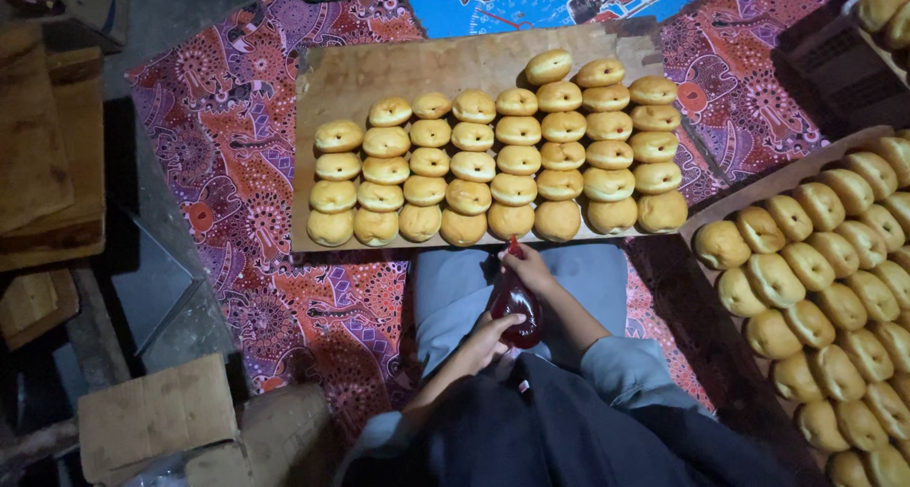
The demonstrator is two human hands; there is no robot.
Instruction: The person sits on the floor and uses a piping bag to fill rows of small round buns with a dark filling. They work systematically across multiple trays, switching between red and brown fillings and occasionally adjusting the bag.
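A patterned red and purple floor mat point(256, 184) lies under me. At my twelve o'clock a flat wooden board point(379, 70) rests on it, carrying rows of round buns point(517, 160). At three o'clock a second board point(758, 186) holds more buns point(834, 297).

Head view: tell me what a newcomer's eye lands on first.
First come the rows of round golden buns on a flat brown board laid over a red-purple patterned mat. Just below it, at centre, the left hand and right hand grip a soft piping bag of dark red filling. More golden buns fill a second board at the right.
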